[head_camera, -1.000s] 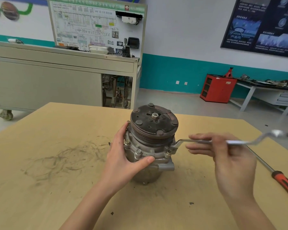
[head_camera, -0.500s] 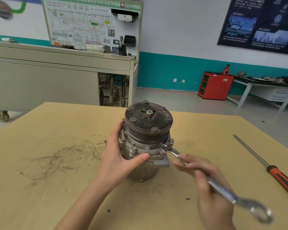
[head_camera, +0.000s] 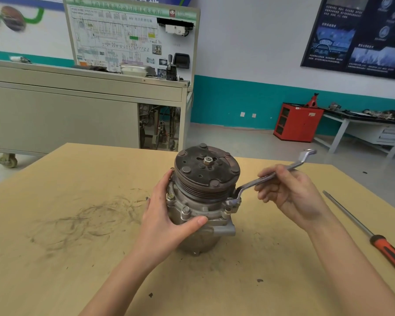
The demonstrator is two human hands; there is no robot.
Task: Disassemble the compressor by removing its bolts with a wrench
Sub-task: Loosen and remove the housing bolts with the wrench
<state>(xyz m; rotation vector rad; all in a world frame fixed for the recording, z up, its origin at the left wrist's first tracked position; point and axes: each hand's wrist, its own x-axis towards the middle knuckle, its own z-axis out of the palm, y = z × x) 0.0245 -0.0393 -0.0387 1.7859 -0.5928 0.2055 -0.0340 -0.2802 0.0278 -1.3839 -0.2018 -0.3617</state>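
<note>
A grey metal compressor (head_camera: 201, 215) stands upright on the wooden table (head_camera: 78, 224), its rusty pulley disc (head_camera: 206, 168) on top. Several bolts ring its flange, one at the front (head_camera: 185, 210). My left hand (head_camera: 167, 215) grips the compressor's left side, thumb across the front. My right hand (head_camera: 290, 192) holds the shaft of a silver ring wrench (head_camera: 251, 184). The wrench's near ring sits on a bolt at the flange's right side (head_camera: 234, 201); its far end points up and to the right.
A red-handled screwdriver (head_camera: 374, 238) lies on the table at the right. Dark scuff marks cover the table's left part. Beyond the table stand a grey trainer bench (head_camera: 78, 115), a red cabinet (head_camera: 297, 123) and a white workbench (head_camera: 363, 126).
The wrench handle has swung from the near right, low by the table, back up to the far right while its ring stays on the right-side bolt. My left hand keeps its hold.
</note>
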